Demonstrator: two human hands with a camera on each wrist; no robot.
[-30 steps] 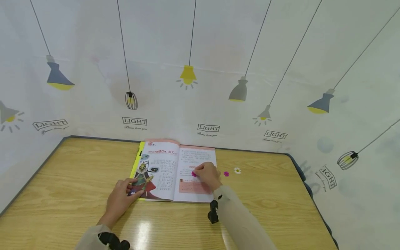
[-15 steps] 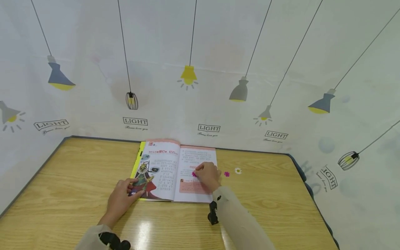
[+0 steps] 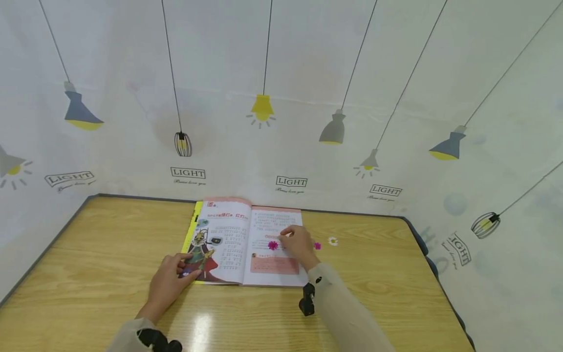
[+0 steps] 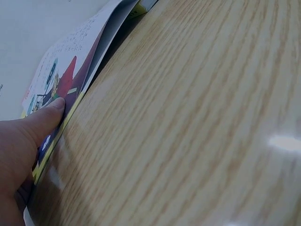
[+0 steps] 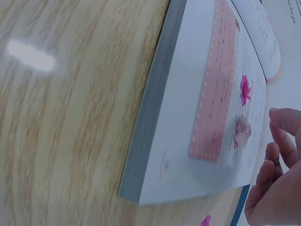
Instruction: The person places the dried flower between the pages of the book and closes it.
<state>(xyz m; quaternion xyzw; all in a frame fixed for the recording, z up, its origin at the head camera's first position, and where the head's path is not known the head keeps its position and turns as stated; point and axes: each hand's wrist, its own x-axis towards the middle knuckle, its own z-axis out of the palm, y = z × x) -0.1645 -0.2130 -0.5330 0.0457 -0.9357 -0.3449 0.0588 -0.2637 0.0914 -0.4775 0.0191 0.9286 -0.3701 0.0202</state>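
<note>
An open book (image 3: 224, 244) with a yellow cover edge lies on the wooden table. My left hand (image 3: 169, 278) holds its lower left corner. The thumb (image 4: 47, 117) lies on the illustrated page; the other fingers are partly hidden in the left wrist view. A magenta flower (image 3: 272, 245) lies on the right-hand page. Just right of it, my right hand (image 3: 300, 244) hovers with loosely bent fingers, apparently holding nothing. In the right wrist view a paler pink flower shape (image 5: 242, 132) shows on the page near the magenta flower (image 5: 245, 89); whether it is printed I cannot tell.
Right of the book, on the table (image 3: 374, 274), lie another magenta flower (image 3: 317, 246) and a white daisy-like flower (image 3: 333, 241). Behind the book stands a pale wall (image 3: 228, 146) printed with hanging lamps.
My right hand has let go of the magenta flower and drawn back slightly to the right and up. The flower now lies uncovered on the page. My left hand stays put.
</note>
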